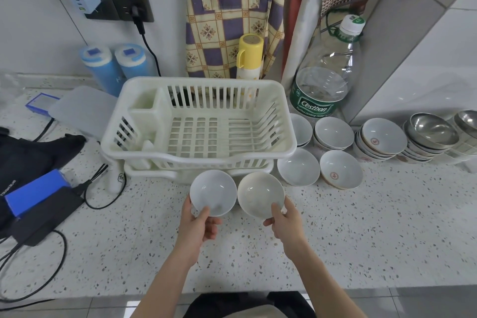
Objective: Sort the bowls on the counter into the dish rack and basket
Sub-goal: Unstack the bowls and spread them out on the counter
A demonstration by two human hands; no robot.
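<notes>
legibly, the big water bottle (324,80) right of the dish rack (198,124) reads "cestbon, purified drinking water". just in front of the rack, above the speckled surface (361,227), the left hand (197,224) has its grip pinching a white bowl (213,192) and the right hand (285,219) pinches a cream bowl (260,195), both mouths tilted toward the camera. more bowls (340,173), some red-marked, sit right of the rack.

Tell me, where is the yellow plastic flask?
In the head view, the yellow plastic flask stands behind the white dish rack, against the patterned curtain, left of the big clear water bottle.
</notes>
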